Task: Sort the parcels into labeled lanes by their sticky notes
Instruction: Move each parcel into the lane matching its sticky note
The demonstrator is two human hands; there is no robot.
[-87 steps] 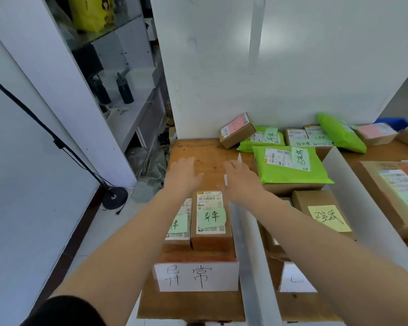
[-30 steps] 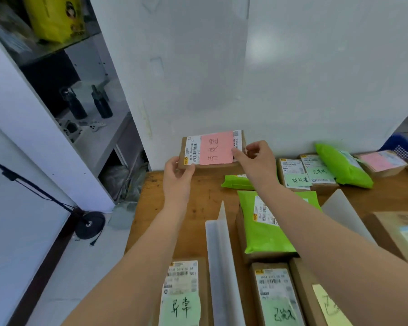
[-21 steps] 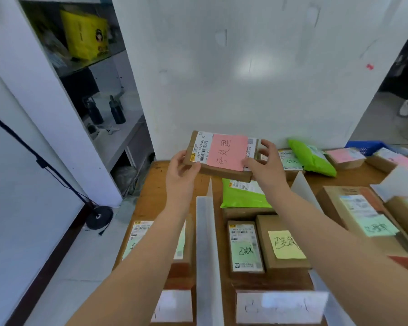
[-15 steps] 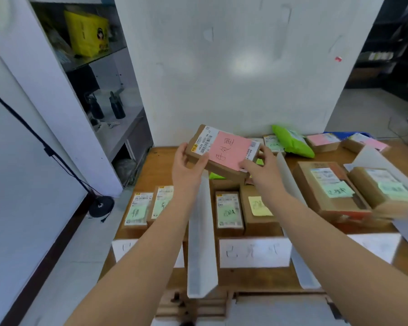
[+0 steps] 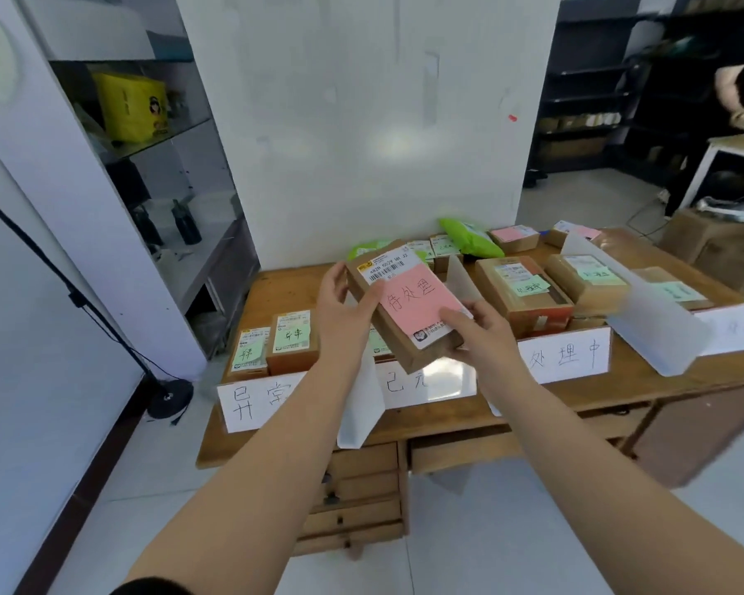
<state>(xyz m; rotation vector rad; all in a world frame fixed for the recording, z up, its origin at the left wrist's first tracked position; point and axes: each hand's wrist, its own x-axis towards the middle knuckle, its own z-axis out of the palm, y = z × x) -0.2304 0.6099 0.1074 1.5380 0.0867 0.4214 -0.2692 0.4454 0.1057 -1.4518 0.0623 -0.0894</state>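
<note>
I hold a brown cardboard parcel (image 5: 404, 307) with a pink sticky note above the wooden table (image 5: 271, 289). My left hand (image 5: 344, 311) grips its left edge, and my right hand (image 5: 477, 332) grips its near right corner. White upright dividers (image 5: 649, 319) split the table into lanes. Paper lane labels stand at the front edge: one at the left (image 5: 254, 401), one in the middle (image 5: 422, 382) partly hidden by my arms, one further right (image 5: 568, 354). Two parcels with green notes (image 5: 291, 337) lie in the left lane.
More boxes with green notes (image 5: 520, 289) fill the right lanes. A green bag (image 5: 469, 238) and pink-noted boxes (image 5: 514, 238) lie at the back by the white wall. A shelf unit stands left, with a black stand base (image 5: 170, 397) on the floor. A person stands far right.
I picked the pink-noted parcel up from the back of the table with both hands and drew it toward me over the lanes. My view has pulled back and swung right.
</note>
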